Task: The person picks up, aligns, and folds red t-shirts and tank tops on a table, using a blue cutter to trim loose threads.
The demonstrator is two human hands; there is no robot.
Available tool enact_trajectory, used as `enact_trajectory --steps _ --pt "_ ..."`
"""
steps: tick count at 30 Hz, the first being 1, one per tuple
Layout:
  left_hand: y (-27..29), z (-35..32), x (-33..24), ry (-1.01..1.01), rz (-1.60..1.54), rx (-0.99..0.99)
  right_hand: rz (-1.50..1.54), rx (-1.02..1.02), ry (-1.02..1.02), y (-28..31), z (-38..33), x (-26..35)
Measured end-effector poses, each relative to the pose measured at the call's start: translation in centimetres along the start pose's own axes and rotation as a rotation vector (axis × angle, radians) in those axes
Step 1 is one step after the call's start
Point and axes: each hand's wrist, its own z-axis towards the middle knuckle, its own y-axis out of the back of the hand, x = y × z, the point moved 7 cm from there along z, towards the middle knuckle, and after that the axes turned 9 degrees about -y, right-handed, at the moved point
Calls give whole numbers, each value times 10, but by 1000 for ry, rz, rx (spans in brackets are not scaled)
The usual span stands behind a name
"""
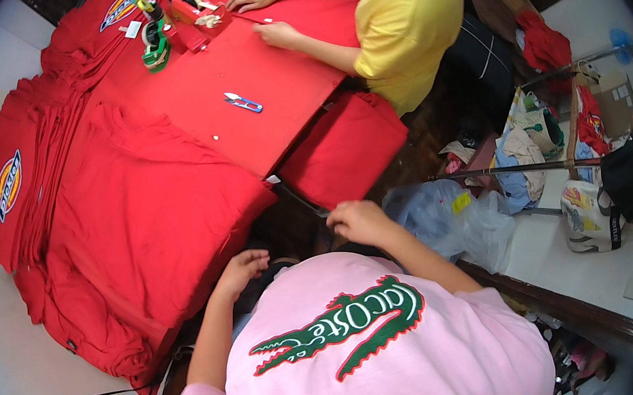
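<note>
Over the dark gap at the near edge of the red-covered table, my left hand point(246, 268) is held up with loosely bent fingers and nothing seen in it. My right hand point(360, 222) is close to the lower edge of a red cloth stack point(343, 154), its fingers bent down and slightly apart. Whether its fingertips touch the cloth or its support, I cannot tell. To the left, a pile of red shirts point(148, 195) covers the near part of the table. Blue-handled thread snips point(243, 102) lie on the red tabletop point(236, 72).
Across the table, a person in a yellow shirt point(413, 17) rests both hands on red cloth. A green tape dispenser point(155, 47) and a red one point(200, 11) stand at the far side. Clear plastic bags point(447, 220) and a cluttered shelf point(543, 216) are on the right.
</note>
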Motion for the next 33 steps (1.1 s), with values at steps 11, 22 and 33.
enact_trajectory --steps 11,22,33 --pt "146 -162 51 -112 -238 -558 487 438 -74 -15 179 81" --pt "255 -217 93 -326 -161 -1447 217 -158 73 -1 328 199" --pt "228 -250 67 -447 -541 -1472 797 287 7 59 289 189"
